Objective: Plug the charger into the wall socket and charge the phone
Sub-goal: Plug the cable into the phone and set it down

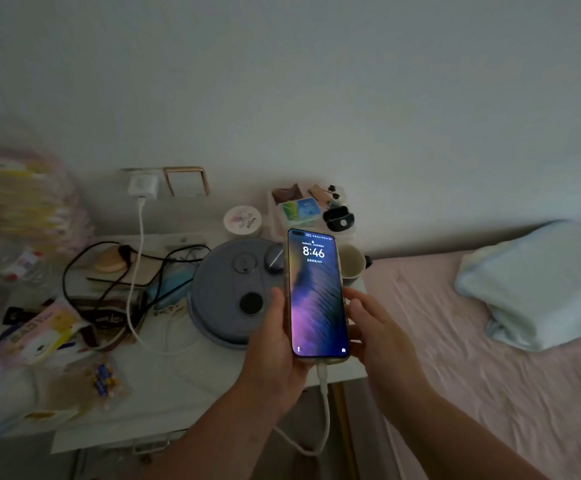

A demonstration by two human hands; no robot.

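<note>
The phone (318, 296) stands upright in front of me with its screen lit, showing 8:46 and a charging line. My left hand (271, 344) grips it along the left edge and from below. My right hand (375, 327) touches its right edge with the fingers partly spread. A white cable (323, 386) is plugged into the phone's bottom and loops down, then runs across the table up to the white charger (142, 185). The charger sits in the wall socket (136, 173), beside a gold-rimmed wall plate (186, 181).
The white bedside table (164, 382) holds a round grey appliance (233, 292), black cords, a mug (351, 263), a round white tub (242, 220), a tray of small items and packets at the left. A pink bed (490, 358) with a folded pale blue blanket (538, 285) lies to the right.
</note>
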